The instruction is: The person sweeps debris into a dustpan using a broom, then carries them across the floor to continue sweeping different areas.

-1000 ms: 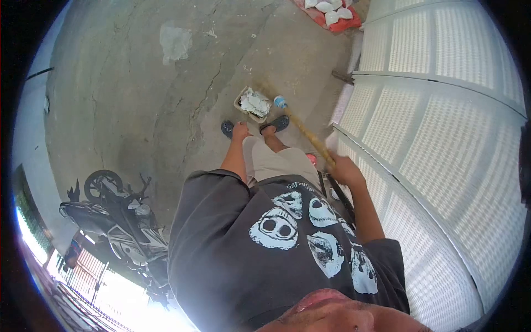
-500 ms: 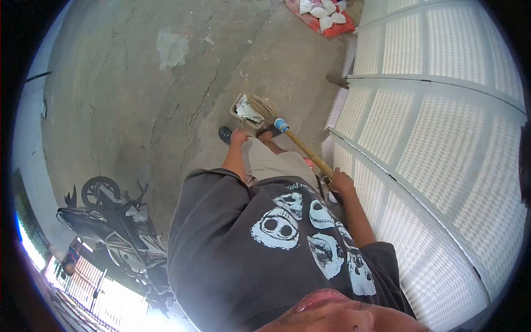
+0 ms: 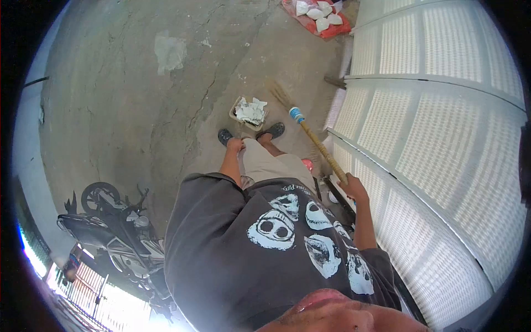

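My right hand [image 3: 354, 187] is wrapped round the upper end of a stick broom [image 3: 323, 148] with a blue and white band. Its blurred bristles are just right of a dustpan [image 3: 234, 114], apart from it. White crumpled scraps [image 3: 251, 110] fill the dustpan, which lies in front of my feet. My left hand [image 3: 236, 145] is closed beside my left leg, at the near side of the dustpan. It seems to grip the dustpan's handle, which is mostly hidden.
White woven panels [image 3: 420, 122] stand along my right. A red bag with white packets [image 3: 321, 22] lies ahead on cracked concrete [image 3: 138, 99]. A motorcycle [image 3: 121, 232] is parked behind on the left. Dark shoes [image 3: 275, 130] are on my feet. A barred gate [image 3: 91, 288] is at the back.
The broom has swung right, off the dustpan, and my right hand has drawn back with it. The white scraps are now uncovered. My left hand has shifted slightly back.
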A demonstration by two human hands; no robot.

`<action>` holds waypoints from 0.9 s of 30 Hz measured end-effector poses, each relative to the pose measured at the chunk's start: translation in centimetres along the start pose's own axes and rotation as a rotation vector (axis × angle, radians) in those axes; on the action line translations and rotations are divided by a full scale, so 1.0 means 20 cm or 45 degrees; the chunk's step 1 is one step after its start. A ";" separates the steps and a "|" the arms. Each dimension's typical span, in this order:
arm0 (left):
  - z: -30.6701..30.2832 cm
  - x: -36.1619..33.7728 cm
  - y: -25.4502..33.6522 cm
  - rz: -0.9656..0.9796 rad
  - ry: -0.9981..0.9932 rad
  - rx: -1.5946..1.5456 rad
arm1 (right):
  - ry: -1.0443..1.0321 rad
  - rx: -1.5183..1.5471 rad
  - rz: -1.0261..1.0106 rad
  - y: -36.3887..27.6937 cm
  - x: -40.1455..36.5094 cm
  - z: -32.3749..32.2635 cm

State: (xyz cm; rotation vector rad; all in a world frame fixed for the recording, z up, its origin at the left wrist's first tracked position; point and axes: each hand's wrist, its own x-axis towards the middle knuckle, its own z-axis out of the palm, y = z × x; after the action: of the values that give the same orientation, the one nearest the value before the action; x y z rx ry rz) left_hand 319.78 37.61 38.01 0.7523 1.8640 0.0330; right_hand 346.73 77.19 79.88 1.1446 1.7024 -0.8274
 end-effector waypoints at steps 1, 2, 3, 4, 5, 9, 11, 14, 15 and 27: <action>0.09 0.01 0.06 0.003 -0.003 0.002 | 0.000 0.003 0.004 -0.04 0.02 0.04; 0.22 0.09 -0.04 0.003 0.061 -0.308 | 0.106 -0.080 -0.058 -0.07 0.06 0.10; 0.25 0.16 -0.20 0.000 0.121 -0.615 | 0.209 -0.160 -0.117 -0.09 0.08 0.16; 0.25 0.17 -0.20 0.005 0.113 -0.607 | 0.209 -0.151 -0.109 -0.09 0.11 0.20; 0.26 0.19 -0.20 0.155 0.155 -0.134 | 0.117 -0.166 -0.078 -0.10 0.13 0.24; 0.16 0.12 -0.20 0.044 0.023 0.053 | -0.172 -0.293 -0.016 -0.18 0.02 0.24; 0.19 0.20 -0.24 -0.039 -0.101 -0.160 | -0.291 -0.384 -0.052 -0.22 -0.06 0.21; 0.06 -0.07 -0.02 -0.276 -0.148 -0.543 | -0.097 -0.441 -0.037 -0.28 -0.16 0.21; -0.20 -0.13 0.03 -0.414 -0.073 -0.703 | 0.037 -0.529 -0.012 -0.29 -0.20 0.20; 0.28 -0.06 -0.74 -0.448 -0.238 -1.715 | 0.552 -0.465 0.288 -0.56 -0.38 0.51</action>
State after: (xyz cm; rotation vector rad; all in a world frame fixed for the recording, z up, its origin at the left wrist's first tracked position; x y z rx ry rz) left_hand 317.61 23.39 31.35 -0.4863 1.3364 0.8586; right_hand 340.65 61.84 83.66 1.2857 1.9225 -0.1176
